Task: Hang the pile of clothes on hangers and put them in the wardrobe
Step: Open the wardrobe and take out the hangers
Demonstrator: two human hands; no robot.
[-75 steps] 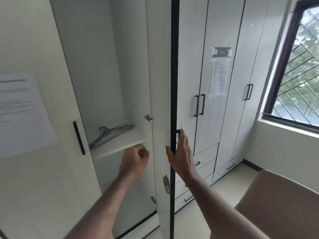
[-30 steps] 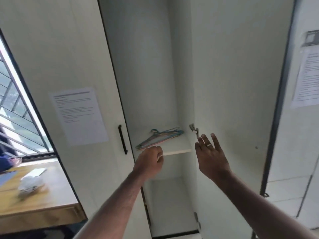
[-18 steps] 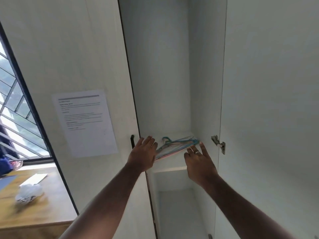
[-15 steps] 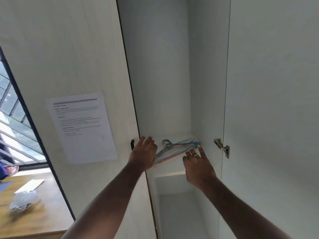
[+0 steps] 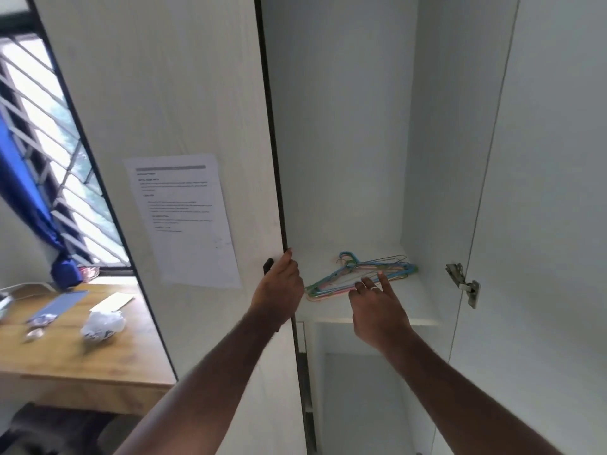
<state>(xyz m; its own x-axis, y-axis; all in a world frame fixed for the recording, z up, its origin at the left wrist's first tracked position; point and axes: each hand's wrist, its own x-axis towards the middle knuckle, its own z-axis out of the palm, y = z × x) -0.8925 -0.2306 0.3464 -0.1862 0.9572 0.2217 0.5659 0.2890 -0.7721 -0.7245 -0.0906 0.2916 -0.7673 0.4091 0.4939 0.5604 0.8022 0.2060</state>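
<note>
A flat stack of thin hangers (image 5: 387,269), blue, pink and bare wire, lies on a white shelf (image 5: 417,300) inside the open wardrobe. My right hand (image 5: 377,307) reaches in over the shelf with its fingers stretched out, the fingertips on the near edge of the stack. My left hand (image 5: 279,287) rests against the dark edge of the shut left door (image 5: 184,93), beside that door's black handle (image 5: 267,266). No clothes are in view.
The right wardrobe door (image 5: 551,192) stands open, its metal hinge (image 5: 463,284) beside the shelf. A printed sheet (image 5: 184,218) is stuck on the left door. At the left a wooden desk (image 5: 82,366) with crumpled paper stands under a barred window with a blue curtain.
The right door has been swung wide open. My right hand has left it and reached onto the hangers. My left hand has moved from the shelf's front to the left door's edge.
</note>
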